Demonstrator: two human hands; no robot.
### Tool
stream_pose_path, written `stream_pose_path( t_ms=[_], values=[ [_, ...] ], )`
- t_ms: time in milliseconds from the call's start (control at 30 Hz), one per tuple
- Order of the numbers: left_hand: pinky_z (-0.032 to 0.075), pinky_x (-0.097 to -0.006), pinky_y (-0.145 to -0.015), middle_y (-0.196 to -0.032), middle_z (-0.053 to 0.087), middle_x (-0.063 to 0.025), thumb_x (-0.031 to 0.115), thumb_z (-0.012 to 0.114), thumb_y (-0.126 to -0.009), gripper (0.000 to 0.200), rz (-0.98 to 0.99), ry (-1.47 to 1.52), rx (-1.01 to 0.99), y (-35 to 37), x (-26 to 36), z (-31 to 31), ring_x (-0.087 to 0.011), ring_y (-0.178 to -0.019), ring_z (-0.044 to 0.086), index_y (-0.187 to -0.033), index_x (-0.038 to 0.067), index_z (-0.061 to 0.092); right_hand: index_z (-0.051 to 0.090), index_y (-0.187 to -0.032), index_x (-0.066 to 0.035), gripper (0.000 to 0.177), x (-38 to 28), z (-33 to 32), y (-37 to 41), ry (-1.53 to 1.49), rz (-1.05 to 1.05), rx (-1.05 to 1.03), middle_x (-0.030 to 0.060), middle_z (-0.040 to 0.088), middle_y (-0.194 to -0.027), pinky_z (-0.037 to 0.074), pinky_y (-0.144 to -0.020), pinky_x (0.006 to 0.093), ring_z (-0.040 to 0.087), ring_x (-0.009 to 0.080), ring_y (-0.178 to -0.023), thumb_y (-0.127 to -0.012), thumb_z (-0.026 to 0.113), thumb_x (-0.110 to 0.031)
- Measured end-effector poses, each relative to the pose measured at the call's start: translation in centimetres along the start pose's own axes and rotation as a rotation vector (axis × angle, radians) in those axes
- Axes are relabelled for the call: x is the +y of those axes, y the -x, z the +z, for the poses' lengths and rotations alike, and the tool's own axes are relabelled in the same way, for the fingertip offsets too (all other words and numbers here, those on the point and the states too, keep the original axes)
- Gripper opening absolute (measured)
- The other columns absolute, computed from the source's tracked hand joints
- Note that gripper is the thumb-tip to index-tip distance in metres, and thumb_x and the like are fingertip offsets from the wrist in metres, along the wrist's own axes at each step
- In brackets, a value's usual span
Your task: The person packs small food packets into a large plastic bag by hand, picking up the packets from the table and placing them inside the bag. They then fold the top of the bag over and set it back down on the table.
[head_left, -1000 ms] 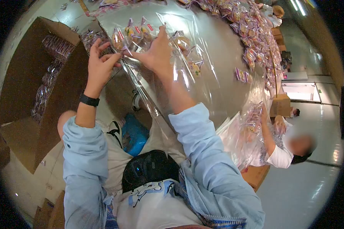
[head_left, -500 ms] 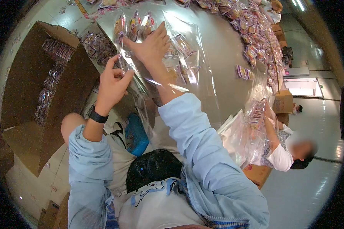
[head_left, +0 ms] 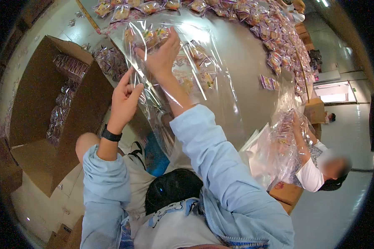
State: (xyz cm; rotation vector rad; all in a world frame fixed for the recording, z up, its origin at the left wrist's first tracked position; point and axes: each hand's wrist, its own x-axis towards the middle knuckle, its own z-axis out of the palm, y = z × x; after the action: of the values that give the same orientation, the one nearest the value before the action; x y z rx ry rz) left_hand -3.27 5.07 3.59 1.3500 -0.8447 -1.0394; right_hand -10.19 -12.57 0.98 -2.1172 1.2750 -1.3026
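Note:
Thumb and fingers spread wide, my right hand (head_left: 161, 60) reaches in at the clear plastic bag (head_left: 222, 89). It lies against a row of wrapped snack packets (head_left: 151, 37) at the bag's far left corner. My left hand (head_left: 124, 97), a black band on its wrist, is at the bag's left edge. Its index finger and thumb are apart and the other fingers are partly curled; the index fingertip meets the plastic. More packets (head_left: 198, 52) show through the film to the right of my right hand. Glare hides where film and fingers touch.
A large open cardboard box (head_left: 83, 112) with packets inside stands at the left. Many loose packets (head_left: 274, 45) cover the far and right side of the metal table (head_left: 249, 70). At the right a co-worker (head_left: 311, 166) handles a filled clear bag (head_left: 284, 137).
The row of packets has tipped and sits lower, nearer my right hand. My right hand has shifted slightly left and down. The view has turned a little; my left hand stays by the bag's edge.

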Motion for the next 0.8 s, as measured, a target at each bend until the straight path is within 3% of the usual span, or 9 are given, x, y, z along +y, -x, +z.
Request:
stream_pose_path(
  t_ms=[200,267,300,367,400,500,633,767,800],
  values=[
    [0.046,-0.0204,-0.066,-0.08,0.062,0.0026,0.006,0.065,-0.096,0.063,0.003,0.121,0.057,0.0,0.9,0.5,-0.0036,-0.072,0.057,-0.151,-0.001,0.038,0.033,-0.147,-0.001,0.082,1.0,-0.6,0.6,-0.25,-0.128,-0.012,0.0281,0.036,-0.145,0.03,-0.116,0.0517,0.033,0.0464,-0.139,-0.076,0.072,-0.011],
    [0.036,-0.0191,-0.051,-0.073,0.059,0.0054,0.011,0.066,-0.095,0.061,0.071,0.111,0.084,-0.1,-0.1,0.3,-0.001,-0.058,0.048,-0.151,0.003,0.042,0.038,-0.145,-0.002,0.073,0.8,-0.8,0.6,-0.29,-0.153,-0.004,0.0278,0.037,-0.145,0.032,-0.115,0.0511,0.037,0.046,-0.137,-0.08,0.071,-0.005],
    [0.031,-0.0185,-0.044,-0.07,0.058,0.0069,0.013,0.067,-0.095,0.06,0.104,0.108,0.097,-0.2,-0.6,0.4,0.0003,-0.051,0.043,-0.15,0.006,0.044,0.038,-0.145,-0.002,0.074,0.9,-0.9,0.8,-0.251,-0.131,-0.003,0.0278,0.037,-0.145,0.033,-0.114,0.051,0.037,0.046,-0.137,-0.08,0.073,-0.008],
    [0.031,-0.0181,-0.046,-0.071,0.057,0.0072,0.01,0.067,-0.095,0.058,0.121,0.122,0.098,-0.5,-1.1,0.2,0.0004,-0.053,0.043,-0.149,0.006,0.046,0.038,-0.145,-0.002,0.076,1.0,-1.1,1.0,-0.169,-0.085,0.0,0.0278,0.039,-0.145,0.034,-0.113,0.0508,0.038,0.0458,-0.137,-0.081,0.077,-0.012],
    [0.031,-0.0179,-0.047,-0.071,0.056,0.0074,0.009,0.067,-0.095,0.058,0.129,0.13,0.099,-0.6,-1.2,0.2,0.0005,-0.054,0.043,-0.149,0.006,0.047,0.044,-0.142,0.0,0.076,0.2,-1.2,1.0,-0.247,0.186,-0.041,0.0293,0.04,-0.147,0.035,-0.113,0.0503,0.037,0.0457,-0.138,-0.08,0.082,-0.023],
    [0.032,-0.0173,-0.05,-0.072,0.057,0.0072,0.008,0.066,-0.095,0.055,0.13,0.108,0.101,-0.5,-1.3,0.3,0.0007,-0.057,0.044,-0.147,0.006,0.05,0.051,-0.138,-0.001,0.073,0.1,-1.6,1.0,-0.073,0.065,-0.089,0.0302,0.037,-0.15,0.037,-0.112,0.0504,0.038,0.0465,-0.137,-0.079,0.083,-0.03],
    [0.048,-0.0199,-0.068,-0.084,0.063,0.0026,0.005,0.065,-0.095,0.056,0.069,0.08,0.076,0.0,-0.5,0.1,-0.0039,-0.074,0.058,-0.148,0.0,0.045,0.063,-0.129,-0.009,0.058,-0.8,-1.8,1.0,-0.074,-0.144,-0.092,0.0295,0.035,-0.151,0.042,-0.11,0.0479,0.042,0.0445,-0.137,-0.079,0.082,-0.032],
    [0.049,-0.021,-0.069,-0.081,0.062,0.0025,0.006,0.065,-0.096,0.057,0.08,0.038,0.065,-0.4,-1.3,0.0,-0.0052,-0.075,0.059,-0.148,-0.001,0.044,0.062,-0.135,-0.016,0.06,0.9,-0.9,0.7,-0.155,-0.207,-0.152,0.0294,0.037,-0.15,0.045,-0.107,0.0487,0.048,0.0465,-0.131,-0.078,0.081,-0.021],
    [0.049,-0.0215,-0.069,-0.081,0.062,0.0024,0.006,0.065,-0.096,0.057,0.074,0.029,0.063,-0.3,-1.5,0.0,-0.0056,-0.075,0.06,-0.148,-0.001,0.044,0.059,-0.138,-0.018,0.058,0.7,-1.0,0.6,-0.314,-0.063,-0.256,0.0281,0.037,-0.151,0.044,-0.109,0.0488,0.046,0.0466,-0.132,-0.082,0.076,-0.016]
  ],
)
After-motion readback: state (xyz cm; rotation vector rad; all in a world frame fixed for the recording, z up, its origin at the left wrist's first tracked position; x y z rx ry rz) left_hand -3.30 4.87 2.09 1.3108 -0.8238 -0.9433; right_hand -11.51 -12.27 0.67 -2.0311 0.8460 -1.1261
